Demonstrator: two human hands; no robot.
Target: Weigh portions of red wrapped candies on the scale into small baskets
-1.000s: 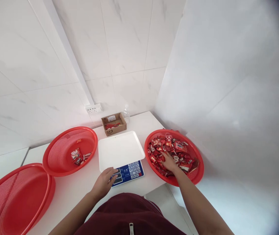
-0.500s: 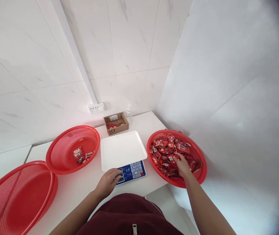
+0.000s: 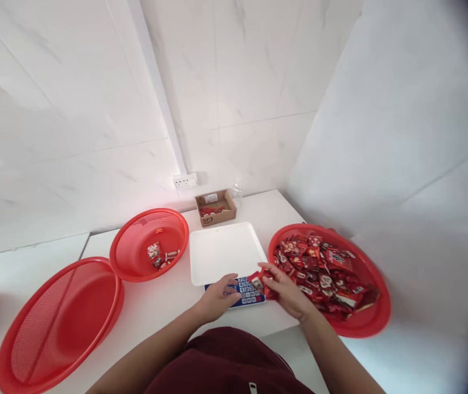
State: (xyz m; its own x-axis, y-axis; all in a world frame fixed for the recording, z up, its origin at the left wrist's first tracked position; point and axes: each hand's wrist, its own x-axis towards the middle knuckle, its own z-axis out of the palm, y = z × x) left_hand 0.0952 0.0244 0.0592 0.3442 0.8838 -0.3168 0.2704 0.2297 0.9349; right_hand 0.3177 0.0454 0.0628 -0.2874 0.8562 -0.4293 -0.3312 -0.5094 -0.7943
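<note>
In my right hand [image 3: 284, 289] are small red snack packets [image 3: 263, 282], held over the keypad of a digital scale [image 3: 251, 297]. My left hand [image 3: 218, 298] hovers at the scale's front left, fingers apart and slightly curled, with nothing in it. The scale's white pan [image 3: 226, 253] is bare. To the right stands a red basket [image 3: 385, 317] heaped with red wrapped snack packets [image 3: 320, 273]. How many packets my right hand holds I cannot tell.
A red mesh basket [image 3: 125, 246] with a few packets stands left of the scale. Nearer on the left is another red basket [image 3: 113, 320]. A small cardboard box [image 3: 220, 219] and a clear plastic bottle [image 3: 237, 191] sit by the tiled wall, below a socket strip [image 3: 185, 181].
My right hand has left the full basket and moved left over the scale with packets in it. My left hand has shifted slightly on the scale's front. The view has turned left.
</note>
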